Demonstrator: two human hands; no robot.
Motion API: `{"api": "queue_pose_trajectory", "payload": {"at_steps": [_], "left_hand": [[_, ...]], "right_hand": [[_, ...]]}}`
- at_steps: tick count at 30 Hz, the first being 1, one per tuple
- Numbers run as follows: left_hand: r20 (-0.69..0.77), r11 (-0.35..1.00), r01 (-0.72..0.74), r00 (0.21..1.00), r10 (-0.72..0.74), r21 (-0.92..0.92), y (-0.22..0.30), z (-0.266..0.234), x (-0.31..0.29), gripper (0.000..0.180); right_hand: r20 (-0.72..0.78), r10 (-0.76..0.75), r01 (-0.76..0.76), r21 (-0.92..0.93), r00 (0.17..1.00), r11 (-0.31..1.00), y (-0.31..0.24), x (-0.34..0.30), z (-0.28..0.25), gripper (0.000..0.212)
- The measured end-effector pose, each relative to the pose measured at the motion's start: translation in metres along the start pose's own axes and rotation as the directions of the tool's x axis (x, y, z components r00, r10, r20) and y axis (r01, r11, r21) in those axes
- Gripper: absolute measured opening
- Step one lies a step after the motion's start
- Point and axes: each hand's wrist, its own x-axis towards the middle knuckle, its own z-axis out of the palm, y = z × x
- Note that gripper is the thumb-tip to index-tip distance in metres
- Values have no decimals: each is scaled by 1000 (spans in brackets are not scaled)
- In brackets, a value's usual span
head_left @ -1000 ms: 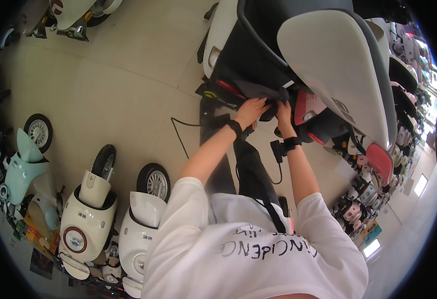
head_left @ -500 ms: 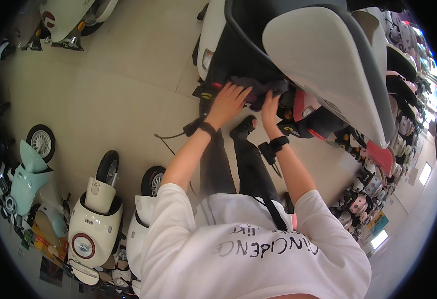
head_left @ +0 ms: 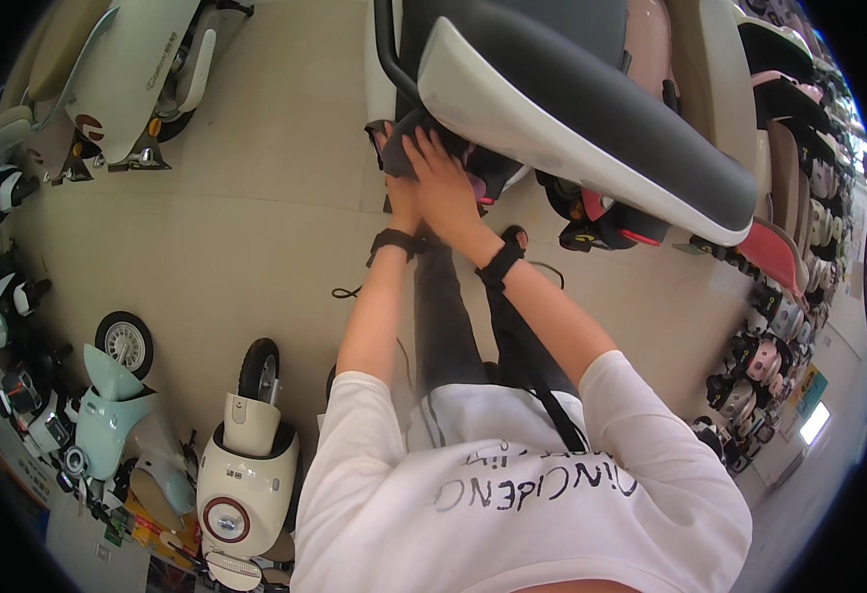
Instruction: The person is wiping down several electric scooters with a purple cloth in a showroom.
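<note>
A dark grey cloth (head_left: 410,146) lies bunched against the rear lower end of a scooter whose long dark seat with a white side (head_left: 592,128) reaches out above it. My right hand (head_left: 440,183) rests over the cloth, its fingers long and slightly apart, pressing it to the bodywork. Beside and partly beneath it is my left hand (head_left: 403,201), whose fingertips show at the cloth's left edge; the rest of its fingers are covered. The wrists lie close together, each with a black band. A little pink-red part (head_left: 478,186) of the scooter shows right of the hands.
A white scooter (head_left: 132,84) stands at the far left. Cream (head_left: 251,484) and light-blue (head_left: 117,425) scooters are parked at the lower left. Another scooter's rear with a red light (head_left: 641,237) is close on the right, before a long row of scooters. Black cords hang near my legs.
Both hands have moved left along the scooter's rear with the cloth. They were apart and are now together, the right one over the left. The view has shifted too.
</note>
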Motion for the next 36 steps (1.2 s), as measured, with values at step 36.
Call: {"api": "queue_pose_trajectory", "payload": {"at_steps": [36], "left_hand": [[756, 899, -189, 624, -200, 394, 79, 79, -148, 76]], "right_hand": [[205, 372, -420, 306, 906, 854, 123, -287, -136, 30]]}}
